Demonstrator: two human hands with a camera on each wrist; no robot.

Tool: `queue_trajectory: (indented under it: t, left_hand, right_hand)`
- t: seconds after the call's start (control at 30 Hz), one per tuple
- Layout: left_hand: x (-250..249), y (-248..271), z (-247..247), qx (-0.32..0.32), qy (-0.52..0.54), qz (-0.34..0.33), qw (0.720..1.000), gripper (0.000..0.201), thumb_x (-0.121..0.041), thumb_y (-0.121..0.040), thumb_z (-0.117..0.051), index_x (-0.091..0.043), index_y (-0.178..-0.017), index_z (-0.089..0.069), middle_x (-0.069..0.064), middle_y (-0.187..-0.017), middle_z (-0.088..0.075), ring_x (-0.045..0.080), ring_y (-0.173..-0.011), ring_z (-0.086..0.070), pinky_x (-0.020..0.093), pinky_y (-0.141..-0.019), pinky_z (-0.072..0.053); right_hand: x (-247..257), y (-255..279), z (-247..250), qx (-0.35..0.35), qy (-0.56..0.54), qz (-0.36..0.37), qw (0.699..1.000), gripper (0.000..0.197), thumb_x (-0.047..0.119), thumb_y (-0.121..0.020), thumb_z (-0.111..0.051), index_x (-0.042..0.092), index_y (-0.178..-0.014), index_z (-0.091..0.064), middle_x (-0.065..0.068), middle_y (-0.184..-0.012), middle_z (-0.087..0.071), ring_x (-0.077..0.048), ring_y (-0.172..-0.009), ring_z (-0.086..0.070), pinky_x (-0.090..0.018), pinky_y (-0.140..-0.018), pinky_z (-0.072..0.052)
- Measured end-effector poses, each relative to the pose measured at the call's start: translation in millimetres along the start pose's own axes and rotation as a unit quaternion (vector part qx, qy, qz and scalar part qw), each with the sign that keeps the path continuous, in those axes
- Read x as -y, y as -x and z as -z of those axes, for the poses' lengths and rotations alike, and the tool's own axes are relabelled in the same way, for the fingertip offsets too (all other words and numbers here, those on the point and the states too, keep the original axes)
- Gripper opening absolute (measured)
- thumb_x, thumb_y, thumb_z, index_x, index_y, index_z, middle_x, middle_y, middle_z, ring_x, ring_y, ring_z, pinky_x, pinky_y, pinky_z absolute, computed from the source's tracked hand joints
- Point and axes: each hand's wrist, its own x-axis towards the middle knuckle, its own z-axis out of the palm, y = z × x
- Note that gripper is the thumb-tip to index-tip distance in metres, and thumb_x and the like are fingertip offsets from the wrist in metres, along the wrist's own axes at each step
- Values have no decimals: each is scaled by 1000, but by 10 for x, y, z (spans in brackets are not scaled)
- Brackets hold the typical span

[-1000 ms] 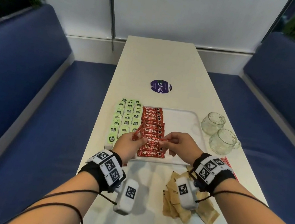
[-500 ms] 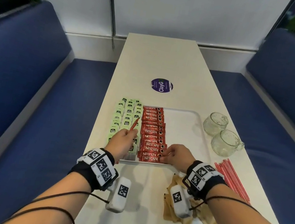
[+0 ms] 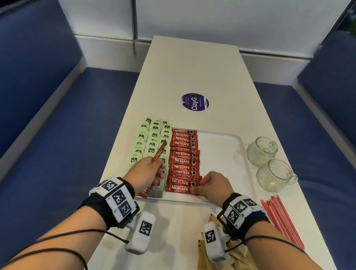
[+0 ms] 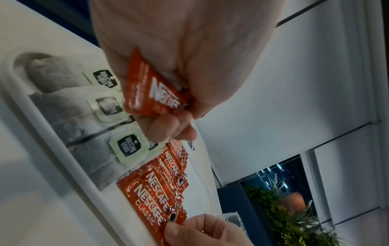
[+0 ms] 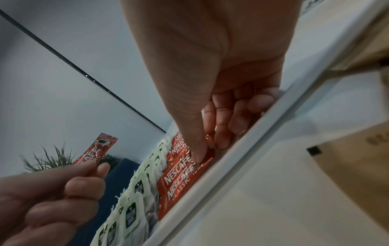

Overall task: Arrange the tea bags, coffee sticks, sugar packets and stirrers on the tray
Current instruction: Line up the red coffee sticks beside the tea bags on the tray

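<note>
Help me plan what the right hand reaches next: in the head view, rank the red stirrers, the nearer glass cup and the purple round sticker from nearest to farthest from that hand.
From the right hand:
1. Red stirrers, on the table just right of it, beside the wrist.
2. Nearer glass cup, right of the tray and farther up the table.
3. Purple round sticker, on the table beyond the tray's far edge.

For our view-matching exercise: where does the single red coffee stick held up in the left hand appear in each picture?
Head: left of centre, red coffee stick tilted above green tea bags.
Left wrist: upper centre, in curled fingers.
Right wrist: lower left, pointing up.
Shared landmark: red coffee stick row on the white tray.
</note>
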Motion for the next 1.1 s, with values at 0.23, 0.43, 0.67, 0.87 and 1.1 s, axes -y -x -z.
queue_trajectory:
  t: [0.23, 0.43, 0.67, 0.87, 1.1]
  left_hand:
    - [-14, 79, 14, 154, -5, 33, 988, 29, -30, -105, -43, -6, -102, -60, 1, -64, -57, 9, -40, -38, 17, -35, -33]
    - [-32, 125, -91, 221, -51, 37, 973, 27, -33, -102, -49, -9, -97, -61, 1, -67, -59, 7, -39, -37, 17, -35, -32]
    - [6, 170, -12, 21, -75, -48, 996, 21, -35, -92, -65, -16, -99, -70, -15, -60, -63, 2, -46, -47, 23, -49, -36]
    - [-36, 230, -59, -3, -60, -56, 997, 26, -36, -89, -70, -11, -96, -71, -6, -65, -62, 8, -45, -44, 20, -44, -35]
    - [-92, 310, -10, 3, -108, -114, 988, 12, -27, -89, -71, -15, -89, -72, 1, -89, -75, 18, -84, -68, 35, -85, -53]
  right_hand:
    - [81, 49, 131, -34, -93, 30, 995, 42, 56, -76, -72, 20, -95, -62, 1, -90, -67, -11, -75, -61, -26, -63, -43]
    - [442, 215, 187, 57, -247, 146, 956, 22, 27, -89, -69, 10, -102, -71, 5, -75, -66, -7, -60, -56, -19, -58, -46]
    - [327, 261, 175, 43, -297, 100, 949, 26, 22, -89, -69, -1, -102, -68, -13, -82, -68, -14, -65, -63, -26, -65, -55]
    - [424, 349, 149, 78, -285, 116, 948, 24, 18, -81, -77, 0, -97, -72, -7, -78, -70, -11, -63, -64, -21, -61, -53]
    - [364, 360, 256, 77, -302, 100, 945, 27, 16, -87, -70, -6, -102, -68, -13, -82, -67, -14, -63, -63, -25, -63, -57]
